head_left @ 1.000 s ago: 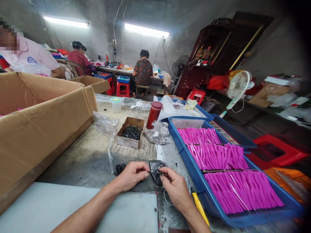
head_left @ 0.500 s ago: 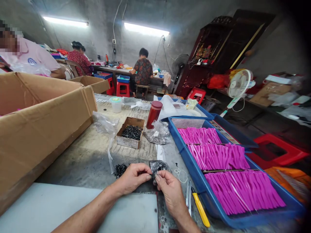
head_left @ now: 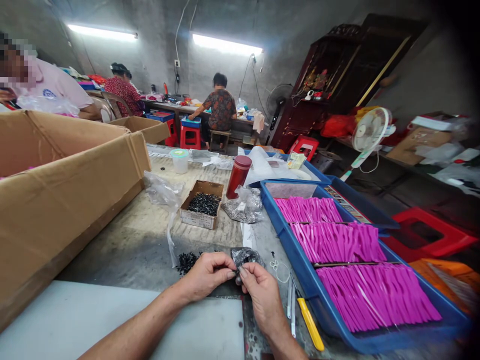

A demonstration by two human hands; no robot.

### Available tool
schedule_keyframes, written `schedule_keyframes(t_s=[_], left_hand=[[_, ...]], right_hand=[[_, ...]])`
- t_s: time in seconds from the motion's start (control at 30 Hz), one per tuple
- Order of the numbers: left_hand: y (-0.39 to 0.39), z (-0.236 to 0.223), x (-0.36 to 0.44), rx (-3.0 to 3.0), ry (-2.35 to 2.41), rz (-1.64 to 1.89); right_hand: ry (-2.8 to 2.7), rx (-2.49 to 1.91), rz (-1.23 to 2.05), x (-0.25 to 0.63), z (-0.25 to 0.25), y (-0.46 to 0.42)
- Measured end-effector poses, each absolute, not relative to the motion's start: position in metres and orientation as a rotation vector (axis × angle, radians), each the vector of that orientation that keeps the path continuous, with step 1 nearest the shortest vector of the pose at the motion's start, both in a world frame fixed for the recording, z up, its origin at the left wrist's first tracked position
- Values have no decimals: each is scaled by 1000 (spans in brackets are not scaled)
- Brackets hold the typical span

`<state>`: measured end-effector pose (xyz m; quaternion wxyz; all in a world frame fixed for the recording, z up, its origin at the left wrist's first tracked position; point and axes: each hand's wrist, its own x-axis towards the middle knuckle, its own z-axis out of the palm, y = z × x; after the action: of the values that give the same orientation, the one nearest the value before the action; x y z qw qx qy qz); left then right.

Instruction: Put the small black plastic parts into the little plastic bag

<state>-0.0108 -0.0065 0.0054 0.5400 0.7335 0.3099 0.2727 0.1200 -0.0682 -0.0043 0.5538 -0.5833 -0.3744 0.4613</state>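
Note:
My left hand (head_left: 210, 275) and my right hand (head_left: 260, 290) meet fingertip to fingertip above the front of the workbench. Each is closed in a pinch, and between them is something small and dark, too small to name. Just behind the fingers lies a dark plastic bag (head_left: 245, 255). A pile of small black parts (head_left: 187, 262) is beside my left hand. Farther back stands an open cardboard box (head_left: 198, 220) of small black pieces. To the right of my right hand lie a yellow-handled tool (head_left: 310, 325) and a white rubber band (head_left: 279, 270).
A blue crate (head_left: 337, 335) with rows of magenta strips (head_left: 375, 295) borders the right side. On the left rises a large carton (head_left: 71, 195). A white board (head_left: 123, 320) lies in front. Behind are a red canister (head_left: 239, 175) and a clear bag (head_left: 243, 206). Several co-workers sit beyond.
My hands stay almost in place, with only slight finger movement. In the background, a seated co-worker's arm has stretched out left toward a blue tray on a red stool.

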Motion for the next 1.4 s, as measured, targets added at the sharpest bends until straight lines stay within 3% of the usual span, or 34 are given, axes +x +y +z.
schedule_keyframes(t_s=[1.4], left_hand=[[-17, 5, -4, 1999, 819, 859]], right_hand=[[-688, -1239, 1100, 117, -19, -70]])
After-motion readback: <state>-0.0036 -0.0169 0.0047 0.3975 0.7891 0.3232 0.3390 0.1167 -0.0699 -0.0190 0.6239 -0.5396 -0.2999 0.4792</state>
